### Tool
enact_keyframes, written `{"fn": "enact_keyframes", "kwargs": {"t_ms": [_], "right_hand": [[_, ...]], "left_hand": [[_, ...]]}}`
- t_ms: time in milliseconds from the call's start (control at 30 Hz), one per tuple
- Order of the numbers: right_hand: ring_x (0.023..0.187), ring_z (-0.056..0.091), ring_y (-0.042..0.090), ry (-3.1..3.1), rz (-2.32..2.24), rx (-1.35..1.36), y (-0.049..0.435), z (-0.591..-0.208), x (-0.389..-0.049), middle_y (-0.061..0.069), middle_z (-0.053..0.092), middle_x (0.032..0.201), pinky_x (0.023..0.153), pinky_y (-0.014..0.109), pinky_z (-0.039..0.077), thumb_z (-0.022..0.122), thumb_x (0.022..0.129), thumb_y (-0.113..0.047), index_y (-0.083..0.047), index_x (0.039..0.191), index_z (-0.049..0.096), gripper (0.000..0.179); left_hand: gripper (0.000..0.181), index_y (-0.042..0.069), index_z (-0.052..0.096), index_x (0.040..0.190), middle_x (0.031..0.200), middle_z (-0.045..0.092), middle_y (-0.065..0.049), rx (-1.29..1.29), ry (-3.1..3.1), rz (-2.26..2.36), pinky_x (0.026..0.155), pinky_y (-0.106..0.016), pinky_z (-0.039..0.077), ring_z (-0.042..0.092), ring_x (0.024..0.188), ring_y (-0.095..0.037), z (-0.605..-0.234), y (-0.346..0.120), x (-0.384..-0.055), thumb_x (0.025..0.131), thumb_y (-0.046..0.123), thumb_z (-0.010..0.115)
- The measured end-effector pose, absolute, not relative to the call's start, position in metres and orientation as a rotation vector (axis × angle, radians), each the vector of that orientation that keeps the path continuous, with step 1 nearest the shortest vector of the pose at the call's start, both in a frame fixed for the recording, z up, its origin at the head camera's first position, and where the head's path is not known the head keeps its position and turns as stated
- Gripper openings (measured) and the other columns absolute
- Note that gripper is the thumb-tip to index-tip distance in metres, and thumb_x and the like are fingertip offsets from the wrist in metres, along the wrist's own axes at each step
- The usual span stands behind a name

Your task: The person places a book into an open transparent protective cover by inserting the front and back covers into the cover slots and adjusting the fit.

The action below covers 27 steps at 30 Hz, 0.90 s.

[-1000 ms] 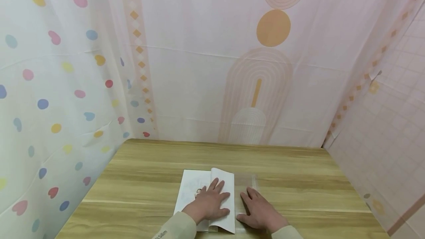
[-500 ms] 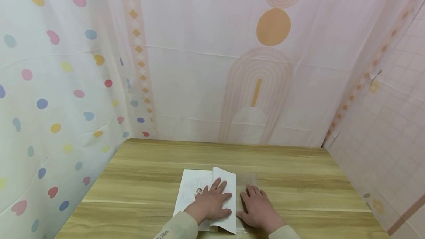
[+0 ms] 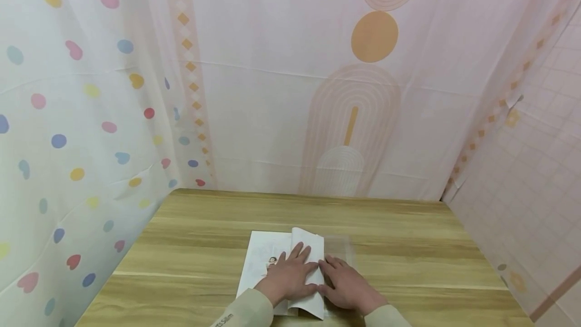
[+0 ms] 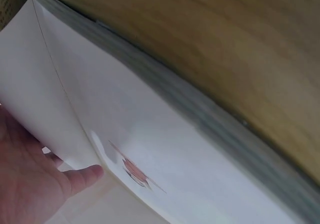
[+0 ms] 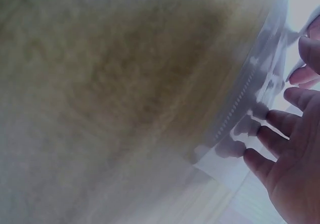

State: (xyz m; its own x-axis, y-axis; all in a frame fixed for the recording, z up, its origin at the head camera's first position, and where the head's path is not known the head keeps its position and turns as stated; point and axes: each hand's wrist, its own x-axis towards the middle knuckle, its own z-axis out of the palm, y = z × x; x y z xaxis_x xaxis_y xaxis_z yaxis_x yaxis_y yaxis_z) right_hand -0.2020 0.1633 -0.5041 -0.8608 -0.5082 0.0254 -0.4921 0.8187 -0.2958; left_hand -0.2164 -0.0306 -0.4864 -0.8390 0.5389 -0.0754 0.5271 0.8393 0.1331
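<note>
A book (image 3: 260,251) with white pages and a small printed figure lies on the table. A white leaf (image 3: 306,238) is turned over toward its right side, and my left hand (image 3: 288,276) rests spread on it. The left wrist view shows this hand (image 4: 30,184) by the crease and the book's thick page edges (image 4: 200,116). A clear plastic sheet (image 3: 339,246) extends from under the leaf to the right. My right hand (image 3: 347,286) lies on the sheet, its fingertips at the leaf's right edge. In the right wrist view, its fingertips (image 5: 254,159) touch the glossy plastic (image 5: 237,101).
The wood-grain table (image 3: 204,226) extends behind and to both sides of the book. A pale patterned curtain (image 3: 272,115) hangs along its back edge, with a dotted curtain (image 3: 91,150) at left and a checked one (image 3: 535,165) at right.
My right hand has moved left across the plastic sheet to the edge of the white leaf. My left hand has shifted slightly right with the leaf and stays spread on it.
</note>
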Motion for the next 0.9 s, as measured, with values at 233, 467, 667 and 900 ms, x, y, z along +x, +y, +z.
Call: {"fn": "enact_keyframes", "kwargs": {"t_ms": [233, 467, 667, 900], "right_hand": [[0.134, 0.043, 0.041, 2.917, -0.467, -0.791, 0.1636, -0.5013, -0.2014, 0.023, 0.046, 0.146, 0.106, 0.054, 0.039, 0.06, 0.096, -0.039, 0.001, 0.141, 0.051, 0.061], [0.134, 0.042, 0.042, 2.905, -0.453, -0.769, 0.1623, -0.4987, -0.2008, 0.024, 0.045, 0.147, 0.106, 0.054, 0.038, 0.059, 0.097, -0.039, -0.001, 0.142, 0.051, 0.06], [0.134, 0.042, 0.043, 2.892, -0.499, -0.764, 0.1618, -0.4974, -0.2009, 0.024, 0.046, 0.146, 0.106, 0.055, 0.038, 0.059, 0.097, -0.035, -0.001, 0.142, 0.051, 0.056], [0.133, 0.044, 0.043, 2.897, -0.516, -0.768, 0.1609, -0.4981, -0.2024, 0.026, 0.046, 0.145, 0.104, 0.057, 0.039, 0.058, 0.099, -0.027, 0.001, 0.141, 0.051, 0.051]], "left_hand": [[0.057, 0.024, 0.059, 0.139, 0.158, 0.035, -0.007, 0.783, 2.924, 0.159, 0.11, -0.058, 0.033, 0.023, 0.148, -0.028, -0.4867, -0.0288, -0.2178, 0.091, 0.055, 0.06], [0.056, 0.025, 0.058, 0.139, 0.159, 0.034, -0.007, 0.774, 2.943, 0.156, 0.11, -0.057, 0.033, 0.022, 0.148, -0.028, -0.4886, -0.0263, -0.2173, 0.092, 0.055, 0.058], [0.055, 0.026, 0.058, 0.14, 0.158, 0.034, -0.006, 0.77, 2.929, 0.168, 0.11, -0.057, 0.034, 0.022, 0.149, -0.028, -0.49, -0.0278, -0.2173, 0.093, 0.054, 0.057], [0.055, 0.027, 0.057, 0.141, 0.158, 0.035, -0.006, 0.795, 2.93, 0.157, 0.11, -0.057, 0.035, 0.022, 0.148, -0.028, -0.4934, -0.0286, -0.2197, 0.094, 0.056, 0.056]]}}
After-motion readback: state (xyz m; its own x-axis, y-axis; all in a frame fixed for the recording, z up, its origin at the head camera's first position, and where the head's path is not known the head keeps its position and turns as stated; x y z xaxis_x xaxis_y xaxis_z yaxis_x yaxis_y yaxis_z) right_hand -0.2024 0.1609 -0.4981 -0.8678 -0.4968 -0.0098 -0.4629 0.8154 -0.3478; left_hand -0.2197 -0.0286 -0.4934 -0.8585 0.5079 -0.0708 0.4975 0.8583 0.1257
